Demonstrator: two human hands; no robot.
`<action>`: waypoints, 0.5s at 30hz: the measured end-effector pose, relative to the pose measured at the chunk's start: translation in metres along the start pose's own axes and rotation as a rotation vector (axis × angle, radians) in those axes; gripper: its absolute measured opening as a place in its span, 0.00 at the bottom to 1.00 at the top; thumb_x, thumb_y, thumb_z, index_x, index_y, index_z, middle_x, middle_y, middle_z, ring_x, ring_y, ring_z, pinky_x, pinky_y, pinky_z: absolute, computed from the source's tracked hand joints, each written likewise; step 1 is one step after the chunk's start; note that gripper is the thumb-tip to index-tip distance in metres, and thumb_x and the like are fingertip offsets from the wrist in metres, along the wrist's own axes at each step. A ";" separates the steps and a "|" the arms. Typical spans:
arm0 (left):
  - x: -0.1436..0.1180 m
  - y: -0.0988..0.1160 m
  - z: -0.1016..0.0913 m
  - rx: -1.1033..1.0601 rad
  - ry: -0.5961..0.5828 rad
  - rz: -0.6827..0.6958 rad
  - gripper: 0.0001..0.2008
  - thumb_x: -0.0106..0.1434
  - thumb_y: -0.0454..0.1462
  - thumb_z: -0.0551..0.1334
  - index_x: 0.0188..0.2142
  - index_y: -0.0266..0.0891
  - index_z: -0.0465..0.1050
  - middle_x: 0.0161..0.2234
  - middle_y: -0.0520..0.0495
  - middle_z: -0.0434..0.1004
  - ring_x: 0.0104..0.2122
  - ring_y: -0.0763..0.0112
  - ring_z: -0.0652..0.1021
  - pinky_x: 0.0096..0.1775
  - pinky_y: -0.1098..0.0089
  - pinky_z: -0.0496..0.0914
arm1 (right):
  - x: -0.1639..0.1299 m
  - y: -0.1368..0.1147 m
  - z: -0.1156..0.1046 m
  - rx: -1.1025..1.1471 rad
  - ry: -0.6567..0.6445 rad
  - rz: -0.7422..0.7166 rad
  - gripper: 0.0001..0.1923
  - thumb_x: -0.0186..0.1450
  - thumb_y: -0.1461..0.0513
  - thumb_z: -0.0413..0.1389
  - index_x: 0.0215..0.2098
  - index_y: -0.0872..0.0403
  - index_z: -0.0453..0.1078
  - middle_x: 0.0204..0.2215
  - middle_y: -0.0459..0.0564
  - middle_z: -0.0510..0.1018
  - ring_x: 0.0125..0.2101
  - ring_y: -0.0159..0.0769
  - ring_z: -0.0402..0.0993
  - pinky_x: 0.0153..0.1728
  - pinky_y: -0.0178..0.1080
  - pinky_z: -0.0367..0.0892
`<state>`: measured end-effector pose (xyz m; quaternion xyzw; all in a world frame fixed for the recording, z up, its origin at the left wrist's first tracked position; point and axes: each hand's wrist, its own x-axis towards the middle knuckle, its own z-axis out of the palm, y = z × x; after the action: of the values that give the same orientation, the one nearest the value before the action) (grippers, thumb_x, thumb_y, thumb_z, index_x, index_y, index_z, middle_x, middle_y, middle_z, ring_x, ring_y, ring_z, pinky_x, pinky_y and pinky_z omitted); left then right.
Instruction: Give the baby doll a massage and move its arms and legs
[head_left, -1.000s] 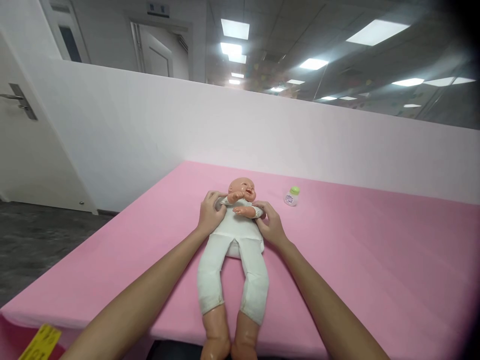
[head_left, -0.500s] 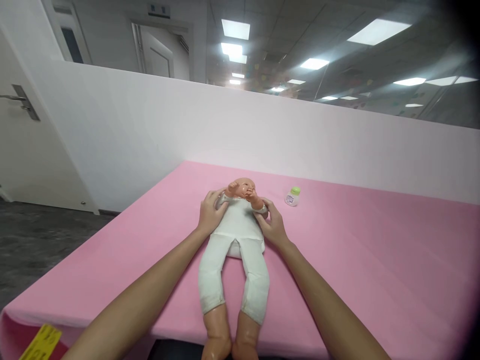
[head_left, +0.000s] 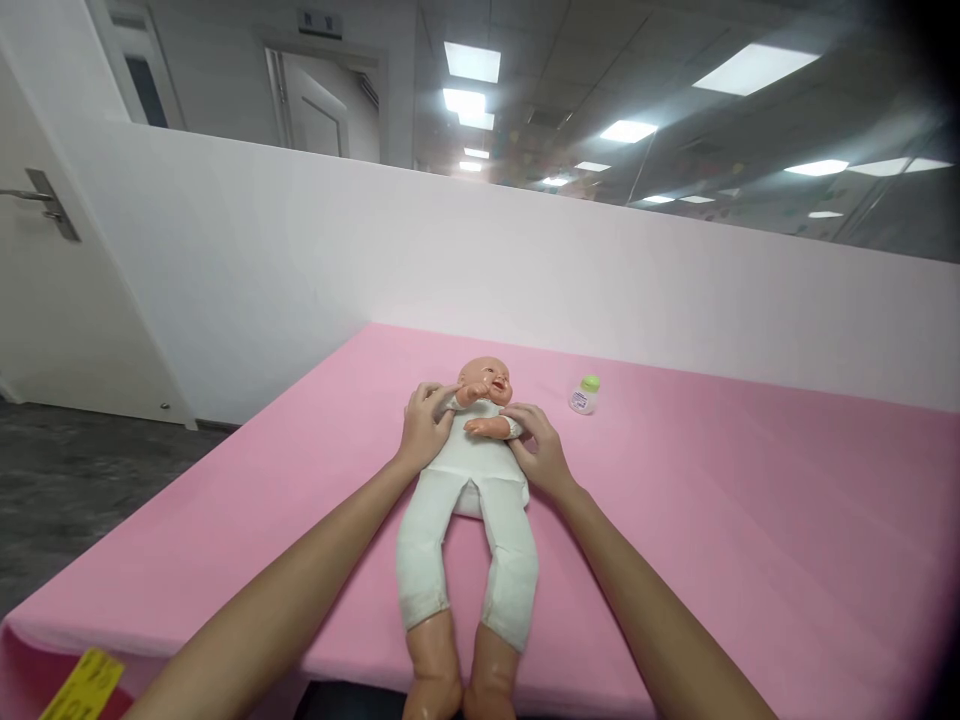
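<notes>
A baby doll [head_left: 474, 450] with a white cloth body lies on its back, its head away from me and its bare plastic feet at the near table edge. My left hand [head_left: 427, 428] is closed round the doll's arm on the left, whose small plastic hand rests near its chin. On the other side my right hand [head_left: 543, 450] grips the doll's other arm at the white sleeve. That forearm lies across the chest. My thumbs press near the doll's sides, and some of my fingertips are hidden behind its arms.
The table has a pink cover [head_left: 712, 500]. A small clear bottle with a green cap [head_left: 585, 395] stands to the right of the doll's head. Behind the table runs a low white wall [head_left: 525, 260]. A yellow label [head_left: 84, 685] shows at the near left corner.
The doll's arms have come down from its face toward its chest, the right-hand one lying across it. My right hand has shifted slightly with that arm. The doll's mouth now shows.
</notes>
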<state>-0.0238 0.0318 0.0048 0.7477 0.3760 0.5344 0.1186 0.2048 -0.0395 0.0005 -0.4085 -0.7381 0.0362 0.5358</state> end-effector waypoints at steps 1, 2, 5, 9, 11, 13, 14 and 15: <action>0.000 -0.001 0.001 0.000 -0.005 -0.006 0.24 0.63 0.29 0.60 0.56 0.49 0.77 0.48 0.45 0.72 0.52 0.59 0.74 0.57 0.57 0.70 | 0.000 0.000 0.000 -0.002 -0.003 -0.007 0.20 0.65 0.68 0.56 0.53 0.46 0.74 0.51 0.52 0.78 0.54 0.49 0.72 0.55 0.54 0.70; 0.000 -0.003 0.001 -0.003 -0.006 -0.011 0.24 0.64 0.30 0.60 0.57 0.49 0.76 0.49 0.45 0.73 0.52 0.59 0.74 0.57 0.57 0.70 | 0.000 0.000 0.000 0.000 -0.002 0.000 0.20 0.65 0.67 0.56 0.53 0.46 0.74 0.51 0.52 0.78 0.54 0.49 0.73 0.55 0.54 0.70; 0.000 -0.003 0.002 -0.023 0.006 -0.018 0.25 0.65 0.30 0.60 0.60 0.48 0.74 0.50 0.45 0.74 0.53 0.59 0.75 0.57 0.57 0.70 | -0.001 -0.001 0.000 0.022 0.011 0.066 0.18 0.68 0.65 0.56 0.55 0.47 0.71 0.51 0.52 0.79 0.52 0.48 0.74 0.54 0.52 0.70; 0.000 0.000 0.001 -0.035 0.032 -0.009 0.23 0.64 0.30 0.60 0.58 0.46 0.73 0.53 0.45 0.76 0.54 0.58 0.75 0.58 0.56 0.69 | -0.002 -0.002 0.000 0.033 0.032 0.129 0.17 0.69 0.61 0.57 0.57 0.48 0.69 0.51 0.53 0.79 0.50 0.48 0.75 0.51 0.51 0.71; 0.000 0.001 0.001 -0.054 0.046 -0.017 0.22 0.64 0.30 0.61 0.57 0.45 0.72 0.54 0.45 0.77 0.54 0.58 0.76 0.57 0.56 0.70 | -0.002 -0.002 0.000 0.032 0.017 0.135 0.17 0.69 0.61 0.58 0.56 0.48 0.70 0.50 0.53 0.79 0.48 0.47 0.75 0.46 0.48 0.72; -0.001 0.000 0.001 -0.083 0.053 -0.041 0.21 0.64 0.30 0.60 0.56 0.44 0.71 0.54 0.45 0.77 0.54 0.58 0.76 0.56 0.56 0.71 | -0.002 -0.002 0.000 0.027 -0.008 0.135 0.17 0.67 0.62 0.58 0.54 0.48 0.72 0.49 0.53 0.79 0.46 0.46 0.76 0.41 0.45 0.72; -0.001 0.000 0.002 -0.094 0.055 -0.054 0.21 0.64 0.30 0.60 0.56 0.44 0.70 0.54 0.45 0.78 0.53 0.58 0.77 0.56 0.56 0.71 | -0.002 -0.002 0.001 0.023 -0.018 0.134 0.17 0.67 0.63 0.58 0.54 0.48 0.72 0.48 0.52 0.79 0.45 0.45 0.76 0.39 0.44 0.72; -0.001 0.000 0.002 -0.101 0.055 -0.066 0.20 0.64 0.31 0.60 0.56 0.44 0.70 0.53 0.45 0.78 0.53 0.58 0.77 0.55 0.56 0.71 | -0.002 -0.002 0.001 0.018 -0.025 0.132 0.17 0.66 0.63 0.58 0.54 0.48 0.72 0.48 0.52 0.79 0.45 0.45 0.76 0.39 0.44 0.72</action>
<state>-0.0224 0.0318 0.0032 0.7130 0.3761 0.5687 0.1636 0.2033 -0.0418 -0.0002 -0.4508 -0.7158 0.0832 0.5268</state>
